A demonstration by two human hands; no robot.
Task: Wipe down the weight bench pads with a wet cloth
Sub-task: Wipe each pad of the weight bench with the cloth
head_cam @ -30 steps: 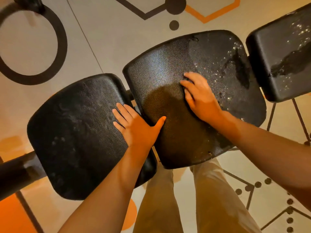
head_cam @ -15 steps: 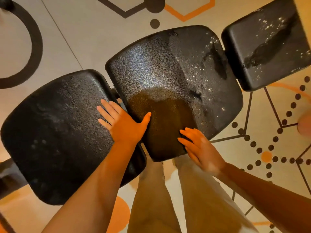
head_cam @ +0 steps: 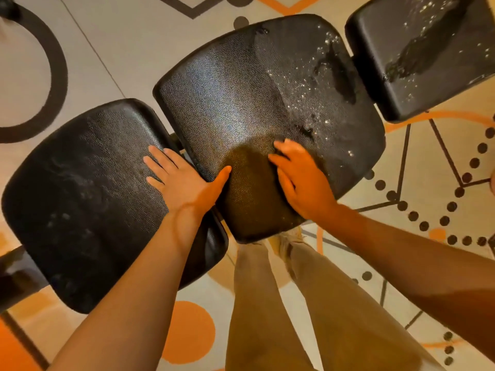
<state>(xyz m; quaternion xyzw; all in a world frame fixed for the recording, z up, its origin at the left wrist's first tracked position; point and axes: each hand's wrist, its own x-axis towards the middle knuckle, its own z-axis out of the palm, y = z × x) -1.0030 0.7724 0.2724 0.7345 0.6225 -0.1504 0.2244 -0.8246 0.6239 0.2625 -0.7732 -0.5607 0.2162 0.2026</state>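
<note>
Fingers of both hands lie spread flat, holding nothing; no cloth is visible. Middle bench pad (head_cam: 254, 84) carries droplets on its far right part. Left hand (head_cam: 184, 183) braces the neighbouring left pad (head_cam: 80, 196). Right hand (head_cam: 302, 180) has slid back onto the middle pad's near edge, seemingly smearing water barehanded.

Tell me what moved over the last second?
The right hand slid down the middle pad to its near edge, then back up a little. No cloth shows under it. The left hand stayed flat on the left pad, thumb on the middle pad.
</note>
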